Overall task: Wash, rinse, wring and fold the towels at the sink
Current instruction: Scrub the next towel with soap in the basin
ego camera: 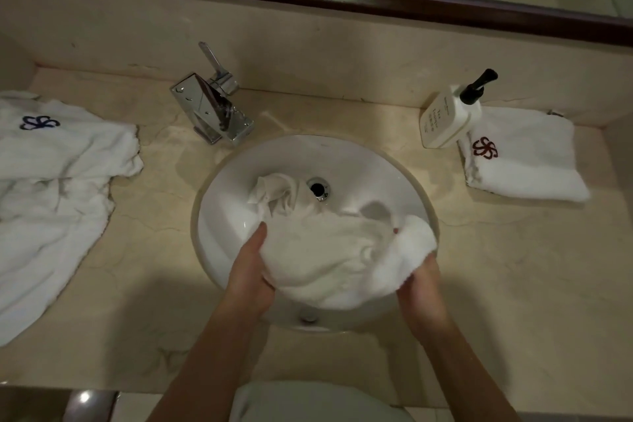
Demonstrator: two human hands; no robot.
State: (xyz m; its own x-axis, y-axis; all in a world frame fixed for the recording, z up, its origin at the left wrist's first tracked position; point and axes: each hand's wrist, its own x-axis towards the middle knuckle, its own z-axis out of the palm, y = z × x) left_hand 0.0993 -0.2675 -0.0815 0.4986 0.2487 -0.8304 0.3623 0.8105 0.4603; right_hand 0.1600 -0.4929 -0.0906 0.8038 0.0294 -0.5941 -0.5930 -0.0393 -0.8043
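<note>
Right now the towel lies bunched in the sink, my left hand and right hand each gripping an end. If I lift before wringing, I reckon water will run over the worktop toward the folded towel.

You have a white terry towel bunched in the round white sink, its bulk draped over the near rim and a crumpled corner reaching toward the drain. A rumpled white towel with a dark blue flower emblem sprawls over the worktop's left edge. A folded white towel with a red flower emblem lies near the right back corner.
</note>
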